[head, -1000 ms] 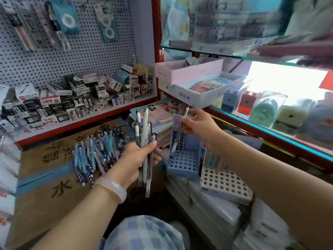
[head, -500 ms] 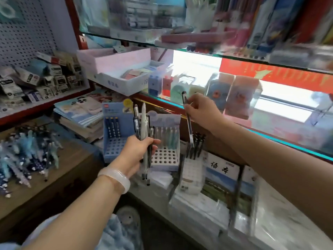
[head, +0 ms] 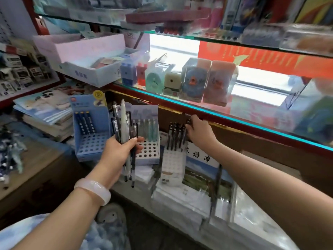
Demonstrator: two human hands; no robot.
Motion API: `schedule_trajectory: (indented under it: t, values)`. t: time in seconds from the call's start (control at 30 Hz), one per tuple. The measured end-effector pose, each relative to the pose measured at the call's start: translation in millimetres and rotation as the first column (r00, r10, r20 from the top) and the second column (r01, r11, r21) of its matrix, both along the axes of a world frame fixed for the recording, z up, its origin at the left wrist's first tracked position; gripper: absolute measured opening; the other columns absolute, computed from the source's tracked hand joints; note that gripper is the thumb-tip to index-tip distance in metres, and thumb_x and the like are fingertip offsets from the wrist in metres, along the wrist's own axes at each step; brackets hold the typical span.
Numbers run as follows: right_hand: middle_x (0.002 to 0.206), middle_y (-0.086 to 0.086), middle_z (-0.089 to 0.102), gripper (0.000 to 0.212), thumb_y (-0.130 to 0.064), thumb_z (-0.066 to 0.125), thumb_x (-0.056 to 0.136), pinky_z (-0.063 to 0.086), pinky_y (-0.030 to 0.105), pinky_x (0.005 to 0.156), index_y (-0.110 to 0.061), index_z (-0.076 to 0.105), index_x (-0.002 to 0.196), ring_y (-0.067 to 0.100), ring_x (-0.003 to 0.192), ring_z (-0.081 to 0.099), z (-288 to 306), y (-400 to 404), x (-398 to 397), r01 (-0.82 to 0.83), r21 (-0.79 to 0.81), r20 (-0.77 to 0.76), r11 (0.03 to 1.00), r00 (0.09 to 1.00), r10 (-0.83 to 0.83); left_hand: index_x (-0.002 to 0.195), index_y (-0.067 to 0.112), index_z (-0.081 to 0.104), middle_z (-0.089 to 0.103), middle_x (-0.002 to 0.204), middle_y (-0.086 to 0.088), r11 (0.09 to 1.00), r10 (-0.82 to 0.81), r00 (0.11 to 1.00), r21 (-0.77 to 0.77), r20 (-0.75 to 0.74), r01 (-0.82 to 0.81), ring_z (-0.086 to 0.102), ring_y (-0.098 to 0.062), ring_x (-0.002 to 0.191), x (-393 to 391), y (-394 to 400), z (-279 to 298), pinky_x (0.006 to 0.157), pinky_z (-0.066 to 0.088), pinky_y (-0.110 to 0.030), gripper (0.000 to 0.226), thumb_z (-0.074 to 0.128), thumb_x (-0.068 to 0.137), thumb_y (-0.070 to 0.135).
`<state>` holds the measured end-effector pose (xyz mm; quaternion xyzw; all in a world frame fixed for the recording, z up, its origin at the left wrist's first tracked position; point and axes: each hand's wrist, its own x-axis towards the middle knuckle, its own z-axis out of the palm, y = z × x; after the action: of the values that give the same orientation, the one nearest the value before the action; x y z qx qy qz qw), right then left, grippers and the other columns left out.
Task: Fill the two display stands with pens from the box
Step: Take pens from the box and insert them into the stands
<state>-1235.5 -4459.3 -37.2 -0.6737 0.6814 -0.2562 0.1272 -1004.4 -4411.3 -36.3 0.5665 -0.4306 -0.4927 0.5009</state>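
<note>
You get strong daylight glare through the glass shelf point(head: 180, 51) at centre, blowing out white. Upper shelves and edges smear with motion blur, and wide-angle distortion bends the margins.

Your left hand point(head: 119, 152) grips a bundle of pens point(head: 124, 136); your right hand point(head: 200, 131), arm outstretched beyond the bundle, pinches a dark pen point(head: 187, 128).

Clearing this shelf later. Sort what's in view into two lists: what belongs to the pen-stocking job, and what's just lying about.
Job:
- bundle of pens, gripped by left hand
- blue stand
- pale stand
- white stand with black pens, right hand at their tops

Lying about:
- notebook stack
- sharpeners on glass shelf
- pink box
</note>
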Motion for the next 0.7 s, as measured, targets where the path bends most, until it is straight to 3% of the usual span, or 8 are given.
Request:
schedule_trajectory:
  t: [0.13, 0.43, 0.57, 0.7]
  values:
    - [0.098, 0.011, 0.065, 0.028, -0.022, 0.049, 0.097, 0.056, 0.042, 0.074, -0.011, 0.05, 0.123, 0.025, 0.084, 0.064, -16.4, -4.1, -2.5, 0.038, -0.014, 0.015, 0.999, 0.999, -0.038, 0.095, 0.006, 0.063, 0.07, 0.083, -0.003, 0.998, 0.017, 0.999, -0.067, -0.031, -0.019, 0.067, -0.005, 0.06, -5.5, -1.1, 2.1, 0.055, 0.053, -0.016, 0.012, 0.052, 0.092, 0.002]
    - [0.095, 0.011, 0.065, 0.018, -0.021, 0.049, 0.097, 0.056, 0.044, 0.075, -0.009, 0.053, 0.11, 0.026, 0.083, 0.063, -32.2, -15.4, 5.2, 0.051, 0.047, -0.029, 0.998, 0.998, -0.05, 0.092, 0.008, 0.063, 0.07, 0.083, -0.003, 0.997, -0.056, 0.998, -0.052, -0.022, 0.054, 0.068, -0.007, 0.065, -18.4, -14.4, 4.2, 0.064, 0.058, -0.021, 0.012, 0.053, 0.092, 0.002]
    - [0.094, 0.003, 0.053, 0.015, -0.024, 0.054, 0.095, 0.049, 0.032, 0.07, -0.011, 0.059, 0.099, 0.021, 0.09, 0.056, -42.4, -17.2, 6.4, 0.083, 0.029, -0.196, 0.996, 0.978, -0.076, 0.09, 0.01, 0.065, 0.071, 0.083, -0.004, 0.997, -0.064, 0.998, -0.037, -0.016, 0.063, 0.068, -0.01, 0.067, -19.4, -15.8, 0.6, 0.07, 0.058, -0.025, 0.014, 0.053, 0.091, 0.003]
    - [0.093, 0.003, 0.05, 0.018, -0.028, 0.056, 0.093, 0.047, 0.03, 0.068, -0.011, 0.063, 0.094, 0.02, 0.089, 0.055, -49.0, -19.3, 7.1, 0.169, 0.063, -0.202, 0.984, 0.967, -0.154, 0.1, 0.004, 0.063, 0.071, 0.089, -0.005, 0.995, -0.094, 0.995, -0.021, -0.021, 0.093, 0.069, -0.009, 0.068, -18.1, -14.9, -5.3, 0.066, 0.057, -0.021, 0.014, 0.052, 0.092, 0.003]
